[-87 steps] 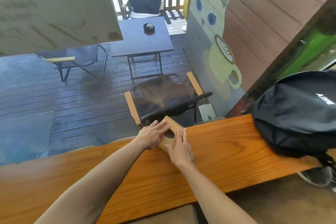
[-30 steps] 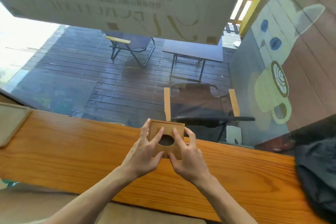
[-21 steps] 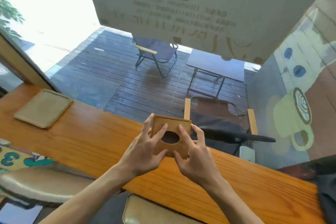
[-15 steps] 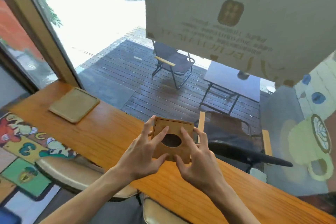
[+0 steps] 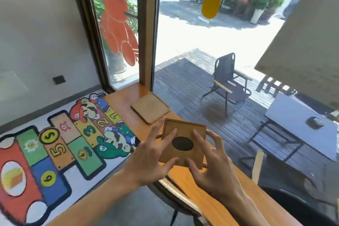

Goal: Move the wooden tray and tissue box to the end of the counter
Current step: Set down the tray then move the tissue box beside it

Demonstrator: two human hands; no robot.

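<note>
head view | looks forward and down | close over counter (image 5: 205, 180) | faces window (image 5: 211, 42)

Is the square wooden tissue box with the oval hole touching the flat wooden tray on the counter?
Apart. The head view shows the tissue box held in both hands, with bare counter visible between it and the tray.

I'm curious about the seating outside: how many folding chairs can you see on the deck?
1 clear folding chair, standing on the deck beyond the window, left of the white table. A wooden slat at the lower right may belong to another, mostly hidden.
</note>
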